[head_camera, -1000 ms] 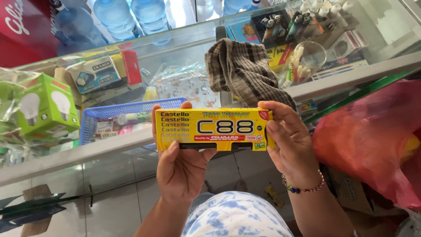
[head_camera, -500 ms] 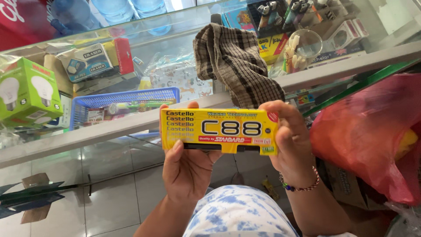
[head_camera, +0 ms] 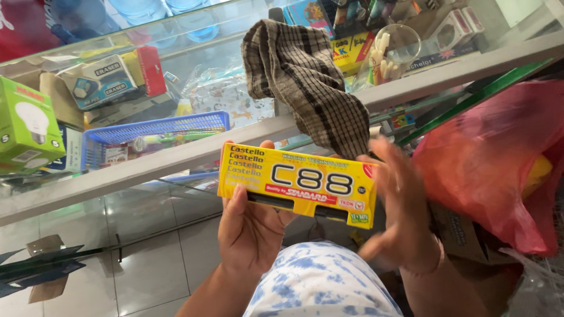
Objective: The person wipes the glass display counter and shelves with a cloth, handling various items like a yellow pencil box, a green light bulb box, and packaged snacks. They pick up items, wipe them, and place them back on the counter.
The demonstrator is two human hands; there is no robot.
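Below, a yellow box (head_camera: 296,183) was held in front of a glass counter (head_camera: 176,154), gripped from underneath by the left hand (head_camera: 249,226). The right hand (head_camera: 402,214) was blurred at its right end, fingers spread loosely. A checked cloth (head_camera: 305,76) was draped over the counter edge; a red plastic bag (head_camera: 493,158) was seen alongside.

Yellow box (head_camera: 296,185), green carton (head_camera: 26,132) left
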